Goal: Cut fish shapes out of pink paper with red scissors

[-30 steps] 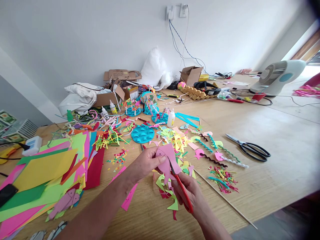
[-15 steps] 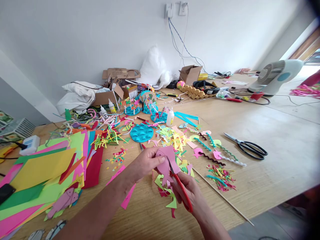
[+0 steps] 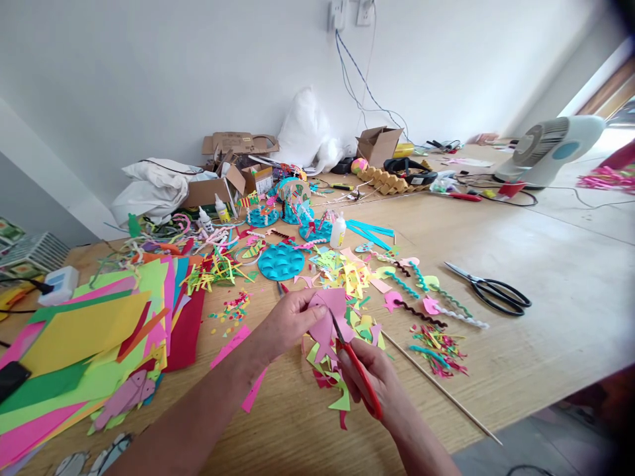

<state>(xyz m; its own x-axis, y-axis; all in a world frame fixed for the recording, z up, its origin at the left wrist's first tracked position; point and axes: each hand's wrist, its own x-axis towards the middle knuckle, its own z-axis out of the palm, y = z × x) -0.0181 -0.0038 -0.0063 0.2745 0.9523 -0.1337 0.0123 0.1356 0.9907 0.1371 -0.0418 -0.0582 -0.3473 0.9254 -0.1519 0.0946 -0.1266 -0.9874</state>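
Note:
A piece of pink paper with a fish outline is pinched in my left hand, thumb on top. Its tail part hangs down, cut free along one edge. My right hand is closed on the handles of red-handled scissors. Their blades lie at the paper, between the fish shape and the strip to its right. Beneath both hands, yellow, green and pink paper scraps cover part of the table.
Coloured paper sheets are stacked at left. A blue scalloped disc and a glue bottle stand beyond my hands. Black-handled scissors, a wooden stick and twisted pipe cleaners lie at right. A white fan is at the far right.
The scissor blades have shifted slightly along the pink paper, and the paper has tilted a little. Both hands keep their holds.

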